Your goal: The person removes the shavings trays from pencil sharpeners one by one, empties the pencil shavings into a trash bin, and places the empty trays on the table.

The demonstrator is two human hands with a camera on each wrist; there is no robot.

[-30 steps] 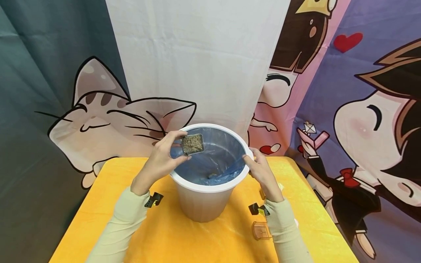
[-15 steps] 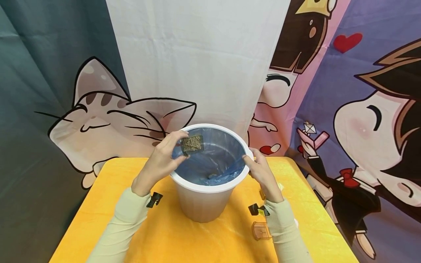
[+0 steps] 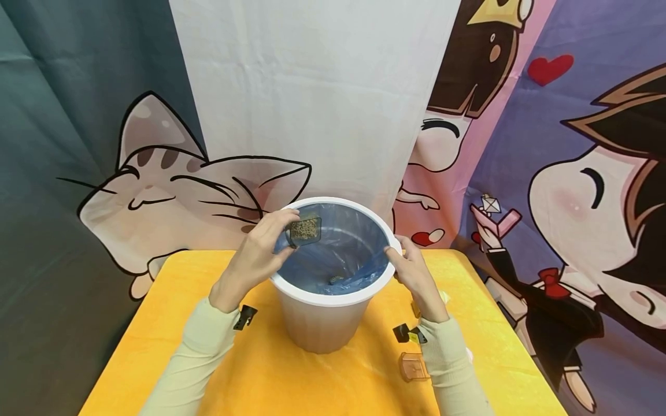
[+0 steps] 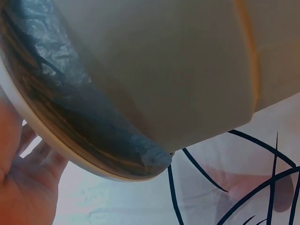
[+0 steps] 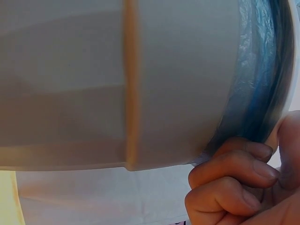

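My left hand (image 3: 252, 251) pinches a small clear square container (image 3: 311, 238) by its edge between thumb and fingers, above the bin's opening. Brownish-green granules (image 3: 304, 229) lie inside it, and its open face is tipped toward me. Below is a white bin (image 3: 324, 326) lined with a blue plastic bag (image 3: 359, 242). At the bottom of the liner sits a small dark clump (image 3: 336, 279), its kind unclear. On the bin's right side, my right hand (image 3: 413, 270) grips the rim, and in the right wrist view its fingers (image 5: 229, 171) curl under that edge.
A yellow cloth (image 3: 244, 370) covers the table under the bin. To the right lies a translucent orange-brown plastic piece (image 3: 413, 367), partly behind my right sleeve (image 3: 452, 370). Another small orange object (image 3: 415, 309) shows beside my right wrist. A cartoon-printed curtain (image 3: 317, 86) hangs behind.
The container has tilted further in my left hand, and more of its clear wall shows around the granules. My right hand stays on the rim; the bin keeps its place.
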